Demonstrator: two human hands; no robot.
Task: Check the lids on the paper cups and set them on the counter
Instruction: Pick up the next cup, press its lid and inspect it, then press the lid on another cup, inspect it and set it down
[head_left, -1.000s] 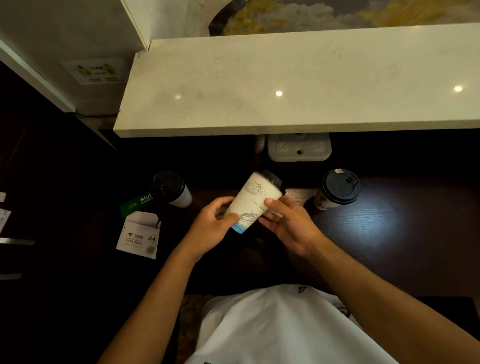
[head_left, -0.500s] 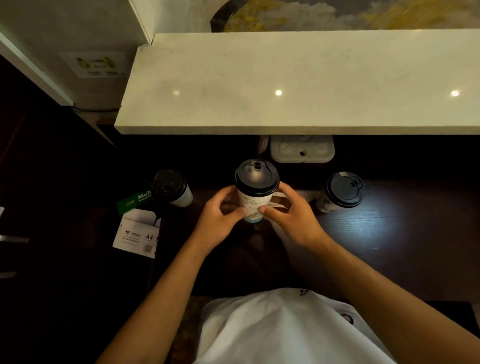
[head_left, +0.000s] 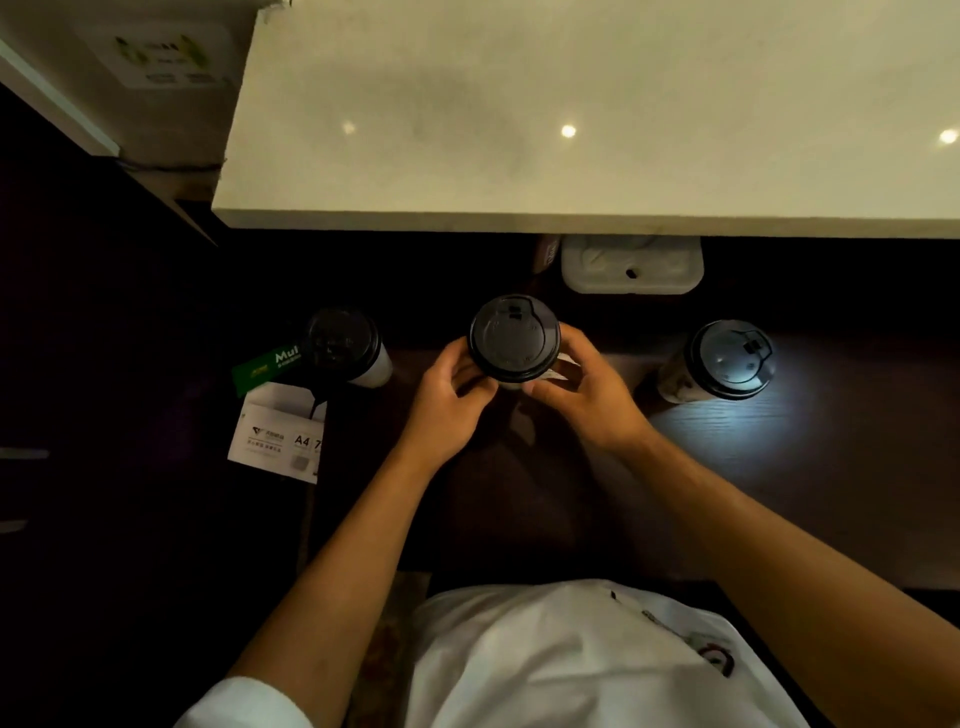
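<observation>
A white paper cup with a black lid (head_left: 514, 336) stands upright at the centre of the dark wooden desk (head_left: 810, 467). My left hand (head_left: 447, 402) and my right hand (head_left: 582, 387) wrap its body from both sides just under the lid, which hides most of the cup. A second lidded cup (head_left: 345, 345) stands to the left, a third lidded cup (head_left: 724, 361) to the right, both untouched. The pale stone counter (head_left: 571, 130) runs across above the desk.
A white A4 paper pack (head_left: 278, 434) with a green label lies left of my left hand, partly under the left cup. A white tissue box (head_left: 631, 267) sits under the counter's edge behind the middle cup. The desk's left side is dark.
The cup was tilted on its side in my hands a second ago; it now stands upright with the lid facing up. Both hands stay around it.
</observation>
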